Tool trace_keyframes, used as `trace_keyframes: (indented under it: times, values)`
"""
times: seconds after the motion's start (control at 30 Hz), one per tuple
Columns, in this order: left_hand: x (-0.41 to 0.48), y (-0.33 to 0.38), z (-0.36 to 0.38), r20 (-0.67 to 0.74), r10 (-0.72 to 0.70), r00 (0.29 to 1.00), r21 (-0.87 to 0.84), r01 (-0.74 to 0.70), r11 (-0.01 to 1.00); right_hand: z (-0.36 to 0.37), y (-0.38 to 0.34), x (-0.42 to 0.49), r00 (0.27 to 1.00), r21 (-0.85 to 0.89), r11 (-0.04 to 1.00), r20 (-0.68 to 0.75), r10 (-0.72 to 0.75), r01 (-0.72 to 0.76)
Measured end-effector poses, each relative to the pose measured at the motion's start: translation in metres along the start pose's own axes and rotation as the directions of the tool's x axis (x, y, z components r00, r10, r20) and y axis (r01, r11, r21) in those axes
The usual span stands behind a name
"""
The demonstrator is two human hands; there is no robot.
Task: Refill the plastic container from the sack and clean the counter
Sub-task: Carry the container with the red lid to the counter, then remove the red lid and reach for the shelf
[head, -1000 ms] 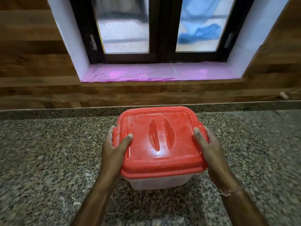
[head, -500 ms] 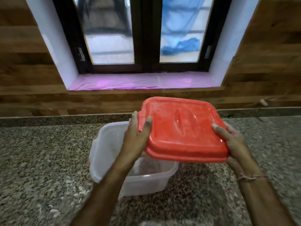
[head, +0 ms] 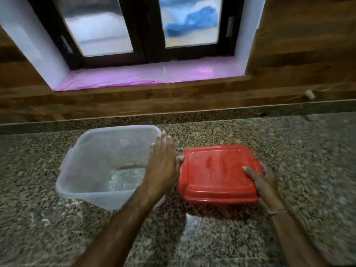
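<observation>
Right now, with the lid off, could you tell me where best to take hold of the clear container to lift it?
Grip the clear container by its two opposite side rims, one hand coming in from each side. It stands upright and open on the counter, its rim flares outward as a lip, and the walls look smooth and wide, probably too broad for one hand.

one container [head: 92, 170], one lid [head: 217, 174], apparently.
</observation>
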State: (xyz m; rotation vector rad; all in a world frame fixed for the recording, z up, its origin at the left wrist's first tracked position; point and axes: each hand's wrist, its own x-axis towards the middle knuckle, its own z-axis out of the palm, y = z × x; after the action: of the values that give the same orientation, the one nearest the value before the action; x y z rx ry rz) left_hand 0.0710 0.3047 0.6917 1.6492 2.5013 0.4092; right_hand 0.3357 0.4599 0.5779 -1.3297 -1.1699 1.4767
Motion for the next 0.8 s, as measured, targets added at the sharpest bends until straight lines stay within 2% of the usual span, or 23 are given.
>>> trace_keyframes:
  times: [0.1,0.2,0.27,0.37,0.5,0.6,0.7,0.8]
  values:
    - [-0.004,0.006,0.002,-0.012,-0.015,1.0,0.048,0.015,0.999,0.007,0.015,-0.005,0.999,-0.117,0.993,0.035,0.033,-0.029]
    - [-0.006,0.013,0.005,-0.027,-0.02,0.999,0.077,0.022,0.997,0.013,0.026,-0.005,1.0,-0.354,0.935,0.01,-0.018,0.021]
    - [-0.007,0.017,0.006,-0.007,-0.031,0.999,0.093,0.031,0.995,0.016,0.034,-0.004,0.995,-0.585,0.807,0.001,-0.096,0.079]
    - [-0.006,0.02,0.008,-0.006,-0.039,0.999,0.102,0.04,0.994,0.017,0.056,0.001,0.993,-0.763,0.637,0.048,-0.11,0.107]
    - [-0.006,0.017,0.01,-0.011,-0.041,0.999,0.126,0.042,0.991,0.023,0.064,-0.006,0.989,-0.847,0.515,0.069,-0.134,0.129]
    - [-0.006,0.017,0.01,-0.007,-0.04,0.999,0.133,0.041,0.99,0.024,0.063,-0.009,0.986,-0.877,0.461,0.08,-0.146,0.139]
    - [-0.007,0.016,0.009,-0.03,-0.041,0.999,0.101,0.043,0.994,0.028,0.056,-0.012,0.991,-0.866,0.488,0.058,-0.122,0.111]
    - [-0.011,0.014,0.003,-0.047,-0.04,0.998,0.018,0.041,0.999,0.039,0.036,-0.021,0.981,-0.811,0.56,0.081,-0.174,0.166]
